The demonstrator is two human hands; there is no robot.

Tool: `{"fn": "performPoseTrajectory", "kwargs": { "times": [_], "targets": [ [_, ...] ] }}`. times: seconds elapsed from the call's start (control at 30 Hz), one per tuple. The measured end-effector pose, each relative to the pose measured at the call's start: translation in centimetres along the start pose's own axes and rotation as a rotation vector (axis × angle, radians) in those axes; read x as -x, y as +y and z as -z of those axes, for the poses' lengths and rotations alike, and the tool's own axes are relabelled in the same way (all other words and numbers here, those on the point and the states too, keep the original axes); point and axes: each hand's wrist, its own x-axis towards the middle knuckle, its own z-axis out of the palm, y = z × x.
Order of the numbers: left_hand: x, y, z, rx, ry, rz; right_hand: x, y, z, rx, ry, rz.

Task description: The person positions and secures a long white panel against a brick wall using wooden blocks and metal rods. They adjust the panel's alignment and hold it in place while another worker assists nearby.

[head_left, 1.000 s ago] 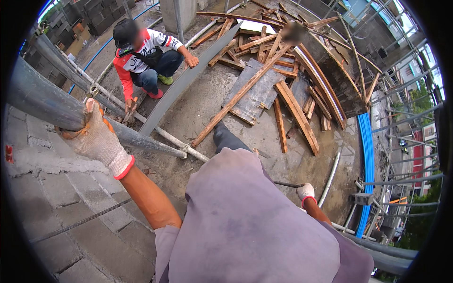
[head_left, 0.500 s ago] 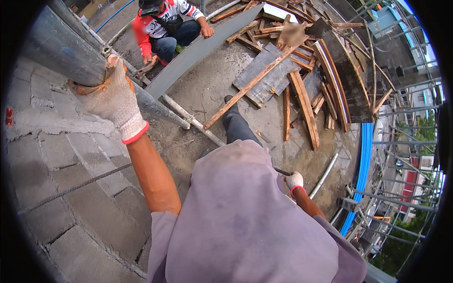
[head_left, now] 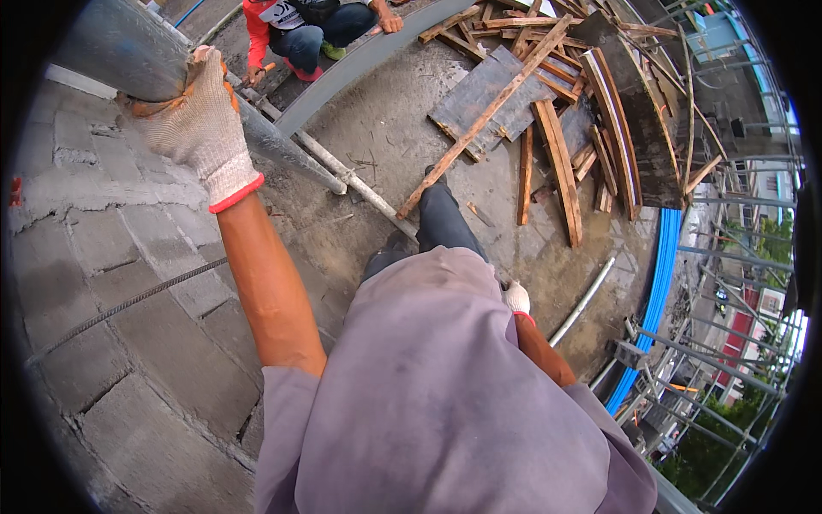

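Observation:
My left hand point(head_left: 199, 128), in a white knitted glove with orange grip patches and a red cuff, is raised at the upper left. Its fingers are closed on a thick grey metal pipe point(head_left: 128, 51) beside the block wall. Low by my right hip is my right hand point(head_left: 516, 300), gloved the same way. It looks closed on a dark rod, mostly hidden behind my shirt; the rod shows more clearly in the earlier frame. Past my left hand, a thinner grey pipe point(head_left: 300, 158) slants down toward my legs.
A co-worker point(head_left: 317, 38) crouches at the top beside a long grey metal panel point(head_left: 360, 60), one hand on it. Wooden planks point(head_left: 556, 171) and boards are heaped ahead; one long plank reaches my boot. A grey block wall point(head_left: 171, 343) stands left, blue pipes point(head_left: 655, 291) and scaffolding right.
The view has shifted, so planks and co-worker sit higher. My right hand has drawn closer to my body, hiding most of the rod. My left hand still grips the pipe.

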Motion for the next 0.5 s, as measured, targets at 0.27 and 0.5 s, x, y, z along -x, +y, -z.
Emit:
{"fn": "performPoseTrajectory", "kwargs": {
  "times": [0.27,0.5],
  "targets": [
    [-1.3,-1.9,0.5,-0.484,0.072,-0.497,2.6,5.5,-0.9,-0.138,-0.027,-0.102],
    [-1.2,-2.2,0.7,-0.524,0.055,-0.577,3.3,5.5,-1.3,-0.114,-0.061,-0.116]
  ]
}}
